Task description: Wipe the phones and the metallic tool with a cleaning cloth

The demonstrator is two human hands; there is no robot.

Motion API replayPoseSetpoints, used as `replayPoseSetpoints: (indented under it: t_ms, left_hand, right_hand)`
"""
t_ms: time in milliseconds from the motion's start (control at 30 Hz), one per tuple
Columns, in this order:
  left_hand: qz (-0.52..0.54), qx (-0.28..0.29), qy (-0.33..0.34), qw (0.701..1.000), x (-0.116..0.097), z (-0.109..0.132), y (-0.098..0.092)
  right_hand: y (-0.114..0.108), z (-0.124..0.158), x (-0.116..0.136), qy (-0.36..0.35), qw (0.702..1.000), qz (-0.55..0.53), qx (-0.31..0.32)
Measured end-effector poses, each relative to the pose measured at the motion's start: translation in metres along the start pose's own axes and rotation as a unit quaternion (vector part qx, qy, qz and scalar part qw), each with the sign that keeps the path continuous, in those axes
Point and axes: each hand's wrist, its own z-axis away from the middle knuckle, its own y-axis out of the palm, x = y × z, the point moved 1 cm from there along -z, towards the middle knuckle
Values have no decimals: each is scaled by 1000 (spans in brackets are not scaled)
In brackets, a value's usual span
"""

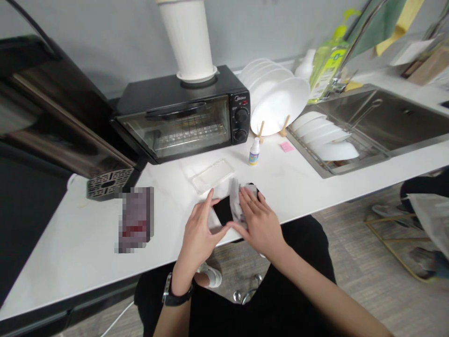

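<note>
A phone with a black screen [223, 211] lies on the white counter near its front edge. My left hand [199, 233] grips it at the left end, thumb and fingers on opposite edges. Over the phone's right part lies a crumpled light grey cloth [235, 202], pressed down under the fingers of my right hand [261, 225]. The right thumb reaches toward the left thumb at the phone's near edge. Just beyond the phone is a clear phone case [213, 176], lying flat. A small white spray bottle [254, 152] with a coloured label stands upright farther back.
A black toaster oven [182, 117] carries a white pot [191, 40]. White plates [277, 105] stand in a rack beside the sink [403, 126], which holds bowls [326, 135]. A pink sticky pad [286, 147] lies nearby. At left are a pixelated item [136, 217] and a drip tray [108, 183].
</note>
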Motion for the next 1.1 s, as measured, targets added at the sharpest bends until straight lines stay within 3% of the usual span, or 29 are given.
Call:
replayPoseSetpoints:
  t_ms: [100, 167, 267, 433, 600, 767, 933, 1100]
  left_hand:
    - [3, -16, -12, 1000, 6, 3, 6]
    - [4, -15, -15, 1000, 9, 4, 8]
    - [7, -21, -15, 1000, 8, 5, 6]
    - [5, -30, -8, 1000, 4, 6, 4]
    - [1, -31, -11, 999, 6, 6, 6]
    - [-4, -11, -15, 1000, 8, 6, 7]
    - [-8, -18, -19, 1000, 5, 4, 8]
    - [-9, -21, -16, 1000, 1, 2, 9]
  right_hand:
    - [7, 4, 27, -53, 998, -19, 24]
    - [5, 10, 29, -79, 995, -29, 50]
    - [-4, 15, 10, -71, 995, -21, 64]
    - [-8, 6, -19, 2, 1000, 11, 6]
    - [6, -4, 11, -25, 1000, -8, 14]
    - [9, 4, 31, -75, 995, -41, 45]
    - [-2, 21, 10, -95, 991, -52, 83]
    - [-13, 19, -23, -26, 997, -23, 65]
